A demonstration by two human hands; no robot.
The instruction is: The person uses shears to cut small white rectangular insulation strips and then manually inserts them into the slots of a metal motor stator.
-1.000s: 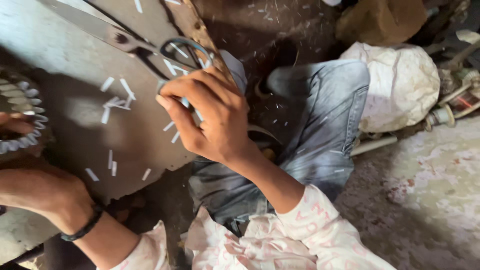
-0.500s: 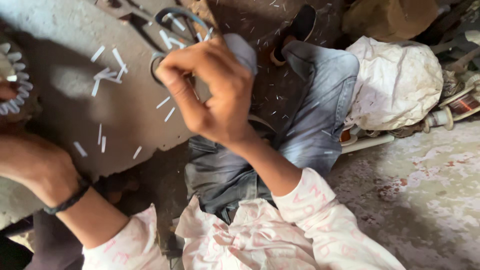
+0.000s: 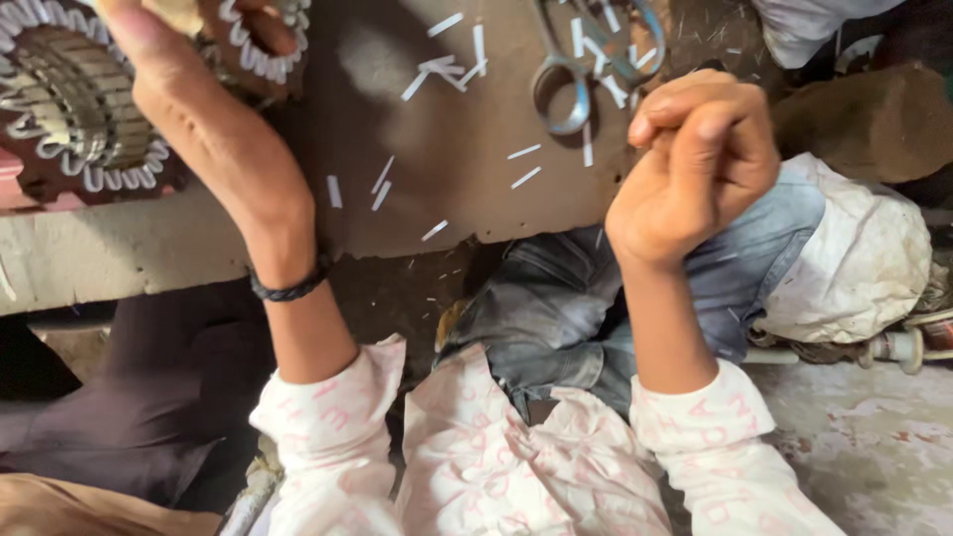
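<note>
Left hand (image 3: 213, 30) at top-left frame edge, fingers on the toothed stator core (image 3: 74, 104); grip state cannot be told. Work slab (image 3: 447, 189) scattered with white paper strips (image 3: 447, 71). Scissors (image 3: 576, 74) near slab's far edge. Right hand (image 3: 695, 164) closed in a fist, nothing visible inside, past the slab's near edge above the knee.

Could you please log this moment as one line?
left hand: on toothed round part | right hand: closed fist near scissors | white strips scattered on board

Brown worn board (image 3: 447, 169) with scattered white paper strips (image 3: 442, 71), metal scissors (image 3: 576, 69), round wound stator (image 3: 74, 99) at its left.
</note>
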